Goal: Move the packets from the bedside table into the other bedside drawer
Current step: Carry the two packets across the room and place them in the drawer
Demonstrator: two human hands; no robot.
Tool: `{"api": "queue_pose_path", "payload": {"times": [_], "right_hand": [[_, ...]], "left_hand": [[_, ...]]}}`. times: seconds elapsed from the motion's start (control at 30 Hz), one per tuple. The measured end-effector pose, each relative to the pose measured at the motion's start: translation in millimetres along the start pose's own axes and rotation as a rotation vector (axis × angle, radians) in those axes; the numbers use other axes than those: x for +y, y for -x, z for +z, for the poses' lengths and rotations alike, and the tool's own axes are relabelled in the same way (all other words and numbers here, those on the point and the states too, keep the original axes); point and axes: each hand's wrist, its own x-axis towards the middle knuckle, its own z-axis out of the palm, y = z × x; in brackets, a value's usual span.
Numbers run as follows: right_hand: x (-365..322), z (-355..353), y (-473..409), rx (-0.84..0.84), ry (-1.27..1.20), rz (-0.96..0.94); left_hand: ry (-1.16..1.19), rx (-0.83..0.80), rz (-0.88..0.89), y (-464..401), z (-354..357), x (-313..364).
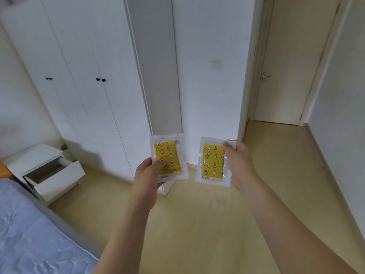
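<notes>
Both arms stretched out front, one packet per hand, held up over the pale wood floor [197, 224].

Left hand [147, 173]: pinching the lower left corner of a clear plastic packet with a yellow star-and-flower patterned insert [167, 158]. Thumb lies over the front; the other fingers are behind it, out of sight. Packet upright, barcode at top right, print along the bottom edge too small to read.

Right hand [240, 163]: clamped on the right edge of a second clear packet with the same yellow patterned insert [212, 162]. Thumb over its top right corner, covering part of the insert; fingers behind, hidden. Tilted slightly. The two packets are side by side, not touching.

White bedside table [33, 157] sits far left by the white wardrobe [79, 76]. Its top drawer [57, 175] is pulled open; the inside is shadowed and mostly hidden by the drawer front, so contents can't be made out. Lower front partly cut off by the blue-grey mattress [29, 234], which itself runs out of frame.

Closed white door [284, 66] at right rear.
</notes>
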Motion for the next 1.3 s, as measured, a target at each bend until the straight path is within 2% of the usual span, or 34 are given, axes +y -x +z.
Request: {"api": "queue_pose_path", "payload": {"times": [0.23,0.4,0.57,0.83,1.0,1.13,1.3], "right_hand": [[12.0,123.0,-151.3,-0.17,0.043,-0.029],[-4.7,220.3,-248.7,-0.237,0.097,-0.038],[3.5,322.9,-321.2,-0.325,0.135,-0.043],[60.9,553.3,-390.9,-0.625,0.115,0.034],[69.5,700.1,-430.8,-0.782,0.118,0.058],[66.6,818.8,-436.4,-0.864,0.122,0.036],[95.5,945.6,-419.3,-0.96,0.159,0.045]], "left_hand": [[0.067,0.161,0.031,-164.2,-16.1,-6.0],[0.139,0.269,0.078,-289.8,-41.0,26.6],[0.151,0.352,0.079,-371.1,-76.3,33.7],[0.15,0.679,0.062,-515.9,-212.6,43.0],[0.13,0.812,0.069,-600.8,-298.6,82.9],[0.098,0.939,0.101,-639.6,-375.1,117.0],[0.156,1.099,0.06,-668.6,-478.5,124.6]]}}
